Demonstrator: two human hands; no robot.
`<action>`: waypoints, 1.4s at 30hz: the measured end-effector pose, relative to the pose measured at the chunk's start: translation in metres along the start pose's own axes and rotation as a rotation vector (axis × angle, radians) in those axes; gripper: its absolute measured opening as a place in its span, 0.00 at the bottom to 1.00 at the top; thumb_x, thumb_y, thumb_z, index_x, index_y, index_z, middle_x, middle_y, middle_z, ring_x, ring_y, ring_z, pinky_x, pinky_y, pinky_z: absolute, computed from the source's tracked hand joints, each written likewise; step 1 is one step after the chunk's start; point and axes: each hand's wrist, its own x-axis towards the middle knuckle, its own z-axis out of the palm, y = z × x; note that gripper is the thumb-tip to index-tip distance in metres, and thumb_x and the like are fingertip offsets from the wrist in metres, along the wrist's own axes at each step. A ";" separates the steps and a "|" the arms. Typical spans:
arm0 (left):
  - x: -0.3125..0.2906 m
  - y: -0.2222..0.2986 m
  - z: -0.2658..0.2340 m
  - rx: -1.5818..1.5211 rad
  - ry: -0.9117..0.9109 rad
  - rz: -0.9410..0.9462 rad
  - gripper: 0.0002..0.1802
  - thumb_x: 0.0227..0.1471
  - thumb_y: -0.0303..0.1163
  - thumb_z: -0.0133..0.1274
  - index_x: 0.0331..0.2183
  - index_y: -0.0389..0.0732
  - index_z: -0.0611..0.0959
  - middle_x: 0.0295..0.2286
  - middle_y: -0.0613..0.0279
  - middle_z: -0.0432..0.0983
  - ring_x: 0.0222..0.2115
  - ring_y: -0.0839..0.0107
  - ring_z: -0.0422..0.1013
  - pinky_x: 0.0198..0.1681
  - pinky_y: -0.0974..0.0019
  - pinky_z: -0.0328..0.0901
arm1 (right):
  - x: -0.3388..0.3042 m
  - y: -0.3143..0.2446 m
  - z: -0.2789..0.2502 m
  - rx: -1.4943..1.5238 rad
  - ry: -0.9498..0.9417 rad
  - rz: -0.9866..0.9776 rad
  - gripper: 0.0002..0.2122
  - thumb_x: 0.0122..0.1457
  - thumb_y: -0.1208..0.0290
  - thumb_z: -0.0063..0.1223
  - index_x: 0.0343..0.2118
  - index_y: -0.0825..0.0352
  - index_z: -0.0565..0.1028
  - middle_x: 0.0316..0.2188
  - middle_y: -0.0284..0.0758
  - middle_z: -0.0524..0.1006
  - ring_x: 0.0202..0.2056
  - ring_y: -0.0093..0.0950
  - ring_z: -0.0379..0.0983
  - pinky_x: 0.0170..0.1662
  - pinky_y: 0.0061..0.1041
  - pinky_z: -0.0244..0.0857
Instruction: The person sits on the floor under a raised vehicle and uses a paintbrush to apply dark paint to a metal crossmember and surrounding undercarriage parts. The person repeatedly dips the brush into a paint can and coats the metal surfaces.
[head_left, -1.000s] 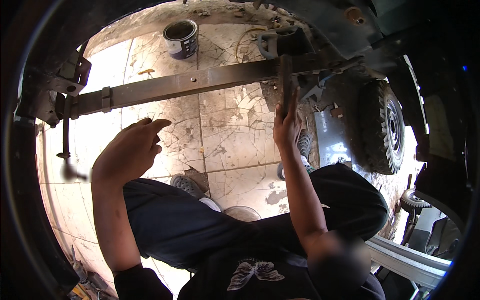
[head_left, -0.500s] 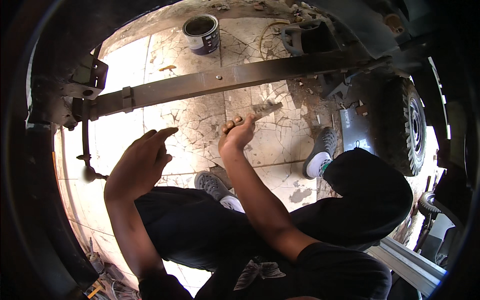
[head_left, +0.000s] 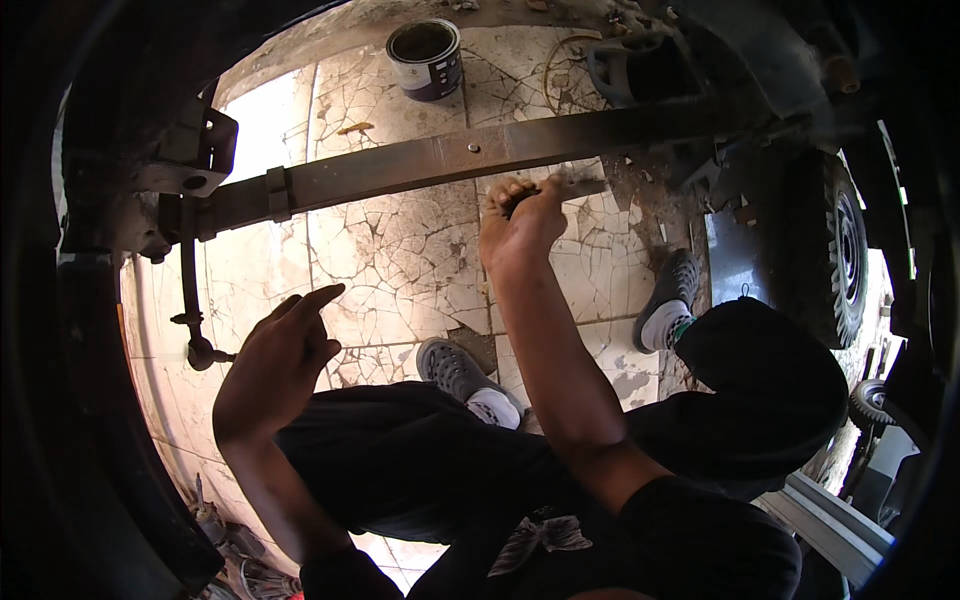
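My right hand [head_left: 525, 222] is closed around a long flat brush [head_left: 587, 187], which points right just below the dark metal beam [head_left: 400, 168]. What look like bristles are blurred. My left hand [head_left: 275, 365] hangs above the floor on the left, holding nothing, its index finger stretched out and the thumb apart. A rod with a rounded joint [head_left: 201, 352] is close beside it.
A paint can [head_left: 425, 62] stands on the cracked tile floor [head_left: 380, 255] beyond the beam. A slotted bracket [head_left: 205, 150] is at the left. On the right are a tyred wheel [head_left: 848, 255] and a grey sheet [head_left: 733, 250]. My shoes [head_left: 455, 368] rest below.
My right hand has moved forward and right with the brush, closer to the beam. My left hand is held much as before. The whole view has shifted slightly.
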 end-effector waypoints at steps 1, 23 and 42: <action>-0.001 0.003 -0.002 -0.002 0.006 -0.002 0.29 0.55 0.22 0.59 0.58 0.39 0.74 0.28 0.57 0.72 0.30 0.58 0.73 0.40 0.54 0.67 | 0.002 0.006 0.005 0.007 -0.058 0.068 0.18 0.75 0.53 0.37 0.31 0.61 0.61 0.20 0.29 0.62 0.20 0.21 0.59 0.24 0.23 0.59; 0.025 -0.008 -0.004 -0.048 0.261 -0.150 0.23 0.58 0.23 0.55 0.56 0.40 0.78 0.19 0.65 0.64 0.21 0.76 0.60 0.29 0.67 0.63 | -0.086 0.023 -0.066 -0.359 -0.026 0.664 0.10 0.72 0.57 0.47 0.42 0.58 0.66 0.25 0.25 0.66 0.21 0.18 0.60 0.21 0.21 0.54; 0.045 0.003 -0.001 -0.044 0.333 -0.031 0.19 0.58 0.29 0.60 0.51 0.39 0.81 0.21 0.65 0.74 0.21 0.77 0.67 0.29 0.68 0.67 | 0.013 -0.038 -0.101 -1.770 -0.907 -0.654 0.17 0.59 0.65 0.58 0.49 0.63 0.68 0.26 0.50 0.80 0.31 0.51 0.80 0.34 0.49 0.73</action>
